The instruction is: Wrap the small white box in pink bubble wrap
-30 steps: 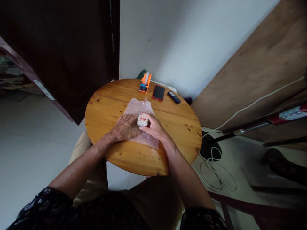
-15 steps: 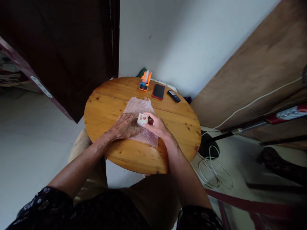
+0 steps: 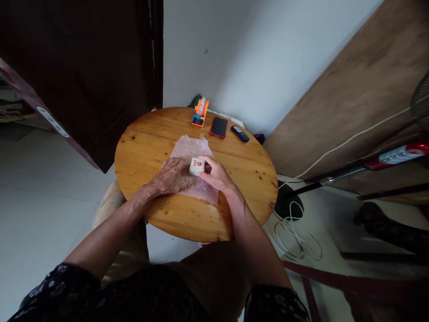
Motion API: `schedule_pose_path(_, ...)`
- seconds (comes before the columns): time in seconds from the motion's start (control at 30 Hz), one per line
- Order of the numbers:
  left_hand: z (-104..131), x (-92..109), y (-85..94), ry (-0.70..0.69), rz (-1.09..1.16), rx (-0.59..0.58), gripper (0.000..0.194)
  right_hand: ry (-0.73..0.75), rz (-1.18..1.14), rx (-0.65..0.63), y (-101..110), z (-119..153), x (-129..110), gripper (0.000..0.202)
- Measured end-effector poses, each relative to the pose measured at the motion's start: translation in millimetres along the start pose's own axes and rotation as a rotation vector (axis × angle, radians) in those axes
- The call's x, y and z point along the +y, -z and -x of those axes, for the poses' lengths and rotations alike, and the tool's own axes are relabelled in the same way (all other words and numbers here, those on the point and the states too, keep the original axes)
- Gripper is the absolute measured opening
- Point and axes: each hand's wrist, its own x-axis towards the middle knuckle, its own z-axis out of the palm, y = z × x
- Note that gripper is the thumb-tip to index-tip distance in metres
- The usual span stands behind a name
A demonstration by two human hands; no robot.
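A small white box [image 3: 197, 166] with a red print on top sits over a sheet of bubble wrap [image 3: 189, 145] near the middle of the table. My right hand [image 3: 216, 174] grips the box from its right side, thumb and fingers on opposite edges. My left hand [image 3: 174, 175] lies flat on the bubble wrap just left of the box, its fingers stretched out. The wrap's middle is partly covered by both hands.
The round wooden table [image 3: 140, 147] holds an orange tape dispenser [image 3: 201, 112], a phone [image 3: 219, 127] in a red case and a dark handset [image 3: 239, 133] along its far edge. A white cable [image 3: 295, 241] lies coiled on the floor to the right.
The view has shifted a little, so the whole scene sits slightly further left. Both hands, the box and the bubble wrap keep nearly the same places on the table.
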Motion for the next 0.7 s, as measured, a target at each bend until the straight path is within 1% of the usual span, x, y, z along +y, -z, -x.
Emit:
schedule_pose_path(0.13,0,-2,-1.2,0.005,0.0,-0.014,0.082,-0.003,-0.017,-0.031,1,1,0,0.056)
schedule_pose_path(0.27,-1,-1,-0.5,0.015,-0.016,-0.026,0.085,-0.006,-0.031,-0.042,2,1,2,0.063)
schedule_pose_path(0.4,1,5,10.9,0.025,-0.022,-0.05,0.082,-0.009,-0.032,-0.047,2,1,4,0.066)
schedule_pose_path(0.5,11,10,24.6,-0.008,-0.071,-0.034,0.073,-0.013,-0.035,-0.046,1,0,6,0.067)
schedule_pose_path(0.53,16,12,28.7,-0.039,-0.102,-0.034,0.068,-0.011,-0.039,-0.048,1,1,7,0.068)
schedule_pose_path(0.6,28,17,34.4,-0.103,-0.167,-0.071,0.061,-0.001,-0.051,-0.057,2,1,7,0.07)
schedule_pose_path(0.7,42,27,37.3,-0.115,-0.256,-0.118,0.056,0.016,-0.072,-0.062,3,2,5,0.07)
